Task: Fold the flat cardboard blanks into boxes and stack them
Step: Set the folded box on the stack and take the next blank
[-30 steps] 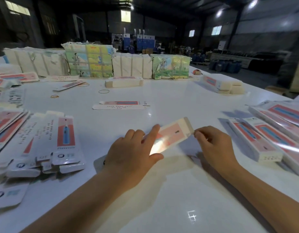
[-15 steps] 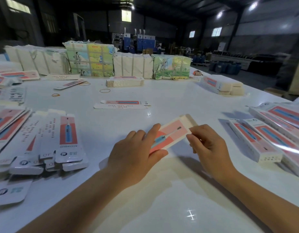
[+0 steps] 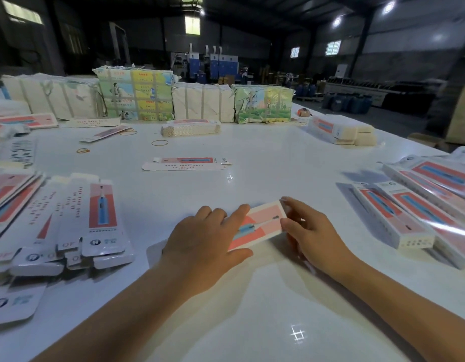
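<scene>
A long pink and white toothbrush box (image 3: 262,226) lies between my hands over the white table (image 3: 265,158). My left hand (image 3: 205,246) grips its near end, index finger laid along the printed face, thumb under the edge. My right hand (image 3: 309,231) pinches the far end, where the end flap is folded in. Flat blanks (image 3: 77,218) lie fanned out at the left. Folded boxes (image 3: 409,210) lie in a row at the right.
One flat blank (image 3: 187,163) lies in the middle of the table. A low stack of blanks (image 3: 190,128) and wrapped bundles (image 3: 200,100) stand at the back. More folded boxes (image 3: 341,130) sit far right. Rubber bands (image 3: 159,142) are scattered about.
The open end flap at the box's far end has been folded in by my right hand, which moved left onto that end. My left hand kept its hold.
</scene>
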